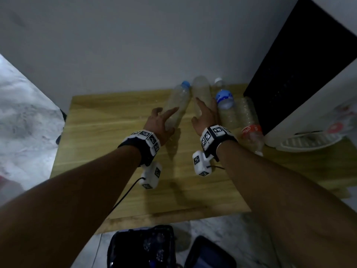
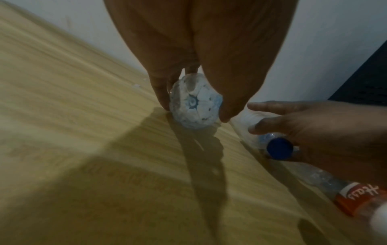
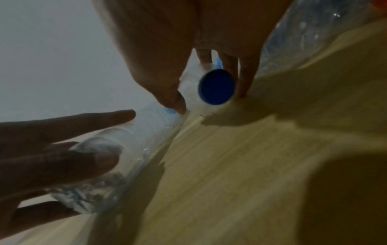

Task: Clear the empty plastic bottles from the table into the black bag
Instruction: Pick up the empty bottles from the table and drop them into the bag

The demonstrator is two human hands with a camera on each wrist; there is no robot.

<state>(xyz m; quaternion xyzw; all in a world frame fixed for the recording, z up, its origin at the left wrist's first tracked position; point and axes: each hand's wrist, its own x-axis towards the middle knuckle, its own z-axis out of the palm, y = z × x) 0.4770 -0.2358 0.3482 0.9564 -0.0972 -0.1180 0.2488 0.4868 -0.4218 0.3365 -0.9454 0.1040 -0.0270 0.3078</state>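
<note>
Several empty clear bottles lie side by side at the far edge of the wooden table (image 1: pixel 116 151). My left hand (image 1: pixel 164 118) lies over the leftmost bottle (image 1: pixel 178 101), whose pale blue cap points at the wall. Thumb and fingers sit on either side of its base (image 2: pixel 194 102). My right hand (image 1: pixel 204 115) wraps the neighbouring bottle (image 1: pixel 201 89) near its dark blue cap (image 3: pixel 216 87), thumb on one side and fingers on the other. Both bottles rest on the table. The black bag (image 1: pixel 143 246) stands open on the floor below the table's near edge.
A blue-labelled bottle (image 1: pixel 224 99) and a red-labelled bottle (image 1: pixel 251 130) lie right of my right hand. A white appliance with a black panel (image 1: pixel 301 74) fills the table's right end. The wall runs close behind the bottles. Another dark bag (image 1: pixel 210 254) sits beside the black bag.
</note>
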